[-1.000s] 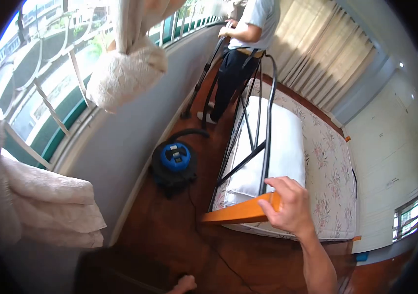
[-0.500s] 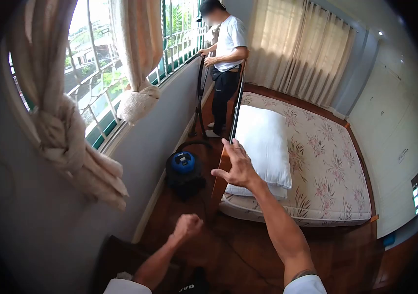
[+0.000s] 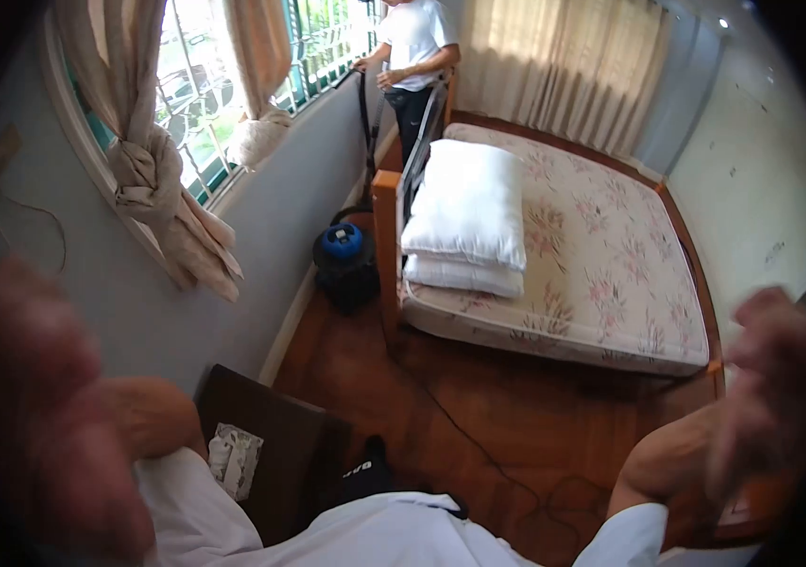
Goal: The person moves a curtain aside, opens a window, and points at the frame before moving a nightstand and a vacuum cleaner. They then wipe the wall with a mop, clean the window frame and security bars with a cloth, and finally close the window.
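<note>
Both of my hands are raised close to the camera and smeared by motion. My left hand (image 3: 39,406) is at the left edge, in front of the grey wall (image 3: 138,331). At the right edge is my right hand (image 3: 767,378), bent up at the wrist. The fingers of each are too blurred to read, and I see no object in either. Beyond them, a floral mattress (image 3: 611,255) lies on a wooden bed, with stacked white pillows (image 3: 469,203) on its near left part.
Between bed and wall stands a blue-and-black vacuum cleaner (image 3: 344,260). A co-worker (image 3: 419,42) holds its wand by the window. A cord (image 3: 450,416) trails over the floor. Knotted curtains (image 3: 153,175) hang at left, above a dark low table (image 3: 275,406). A wooden bedpost (image 3: 388,246) rises beside the pillows.
My hands have swung apart, from in front of the bed and floor to the left and right edges, nearer the camera. The view has shifted, showing my shirt and the dark table.
</note>
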Tool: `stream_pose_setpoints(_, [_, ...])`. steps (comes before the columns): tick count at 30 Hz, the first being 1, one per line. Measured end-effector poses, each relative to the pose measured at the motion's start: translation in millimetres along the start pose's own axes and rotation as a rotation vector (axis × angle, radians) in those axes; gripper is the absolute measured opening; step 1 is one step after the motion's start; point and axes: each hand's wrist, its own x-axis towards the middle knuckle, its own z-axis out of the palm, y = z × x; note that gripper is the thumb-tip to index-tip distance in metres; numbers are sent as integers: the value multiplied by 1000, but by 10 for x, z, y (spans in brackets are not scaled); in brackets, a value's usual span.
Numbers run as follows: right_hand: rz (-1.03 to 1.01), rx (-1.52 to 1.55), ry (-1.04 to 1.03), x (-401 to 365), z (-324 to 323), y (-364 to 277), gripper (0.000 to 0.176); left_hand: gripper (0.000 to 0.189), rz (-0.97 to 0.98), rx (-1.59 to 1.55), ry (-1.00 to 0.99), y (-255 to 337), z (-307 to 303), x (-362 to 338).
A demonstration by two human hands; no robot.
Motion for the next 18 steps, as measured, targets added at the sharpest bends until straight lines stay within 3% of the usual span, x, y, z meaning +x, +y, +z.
stream_pose_setpoints(2, [106,-98,-654,106,-1103,-643,94,51,137,13,71,266,26,310])
stream_pose_setpoints(3, [-71,-345,-569,89,-1140,-784,94,51,198,17,90,365,12,430])
stream_pose_setpoints(5, [-173,-577,-508,-38,-1114,-855,94,51,276,14,121,515,31,625])
stream_pose_setpoints(10, [-163,-707,-522,-252,-1313,-922,94,50,305,10,228,703,53,1006])
stream_pose_setpoints(16, [-49,-785,-608,-639,-1569,-1446,93,49,79,85,478,816,-393,1221])
stream_pose_setpoints(18, [-17,-825,-585,-812,-1479,-1587,93,49,93,99,559,947,-402,1104])
